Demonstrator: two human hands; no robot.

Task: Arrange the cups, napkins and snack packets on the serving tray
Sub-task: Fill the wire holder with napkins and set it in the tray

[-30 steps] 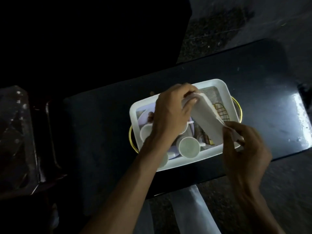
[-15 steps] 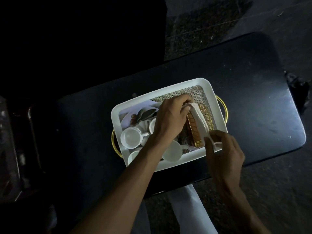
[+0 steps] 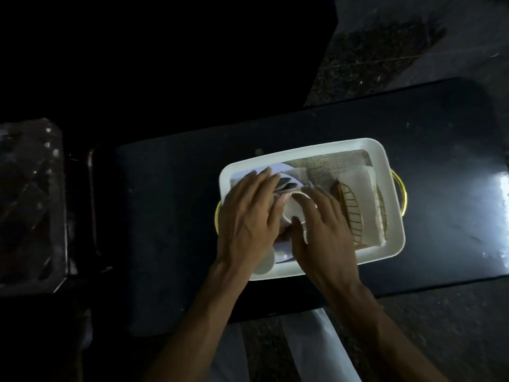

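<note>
A white serving tray [image 3: 303, 150] with gold handles sits on a black table [image 3: 440, 161]. My left hand [image 3: 248, 216] lies flat over the cups in the tray's left half, hiding what is under its palm. Beside it, the thumb and fingers of my right hand [image 3: 322, 224] curl around the rim of a white cup [image 3: 293, 209]. Another white cup [image 3: 264, 263] shows below my left wrist. A folded white napkin [image 3: 366, 205] lies in the tray's right half, next to a gold-lined leaf shape [image 3: 349, 213]. A plate with dark leaf marks [image 3: 289, 183] peeks out beyond my fingers.
The scene is dim. A dark, shiny piece of furniture [image 3: 27, 202] stands off the table's left end. Speckled floor [image 3: 413, 37] lies beyond and in front of the table. My white-clad legs [image 3: 316, 340] are below the table's near edge.
Both hands have let go of the napkin, which now lies flat at the tray's right side. They have moved left onto the cups.
</note>
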